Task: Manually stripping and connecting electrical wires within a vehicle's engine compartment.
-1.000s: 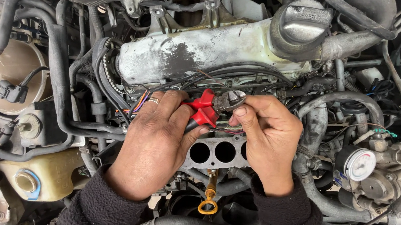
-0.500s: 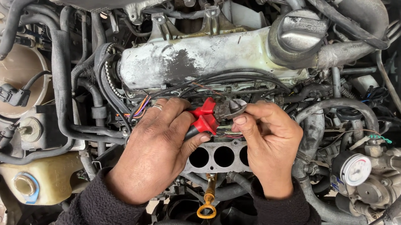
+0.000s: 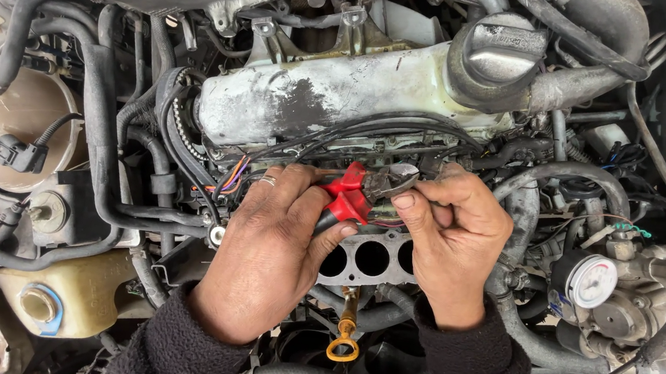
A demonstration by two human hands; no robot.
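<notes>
Nearest, the yellow dipstick loop hangs below and between the wrists, and just above it the port plate shows its round holes under both palms. The left hand is closed around the red handles of the cutters, as it was a second ago, while the right hand has drawn in to pinch something small at the cutter tips, so the work looks like close trimming there. Beyond the knuckles runs the wire bundle, then the pale valve cover and oil cap.
</notes>
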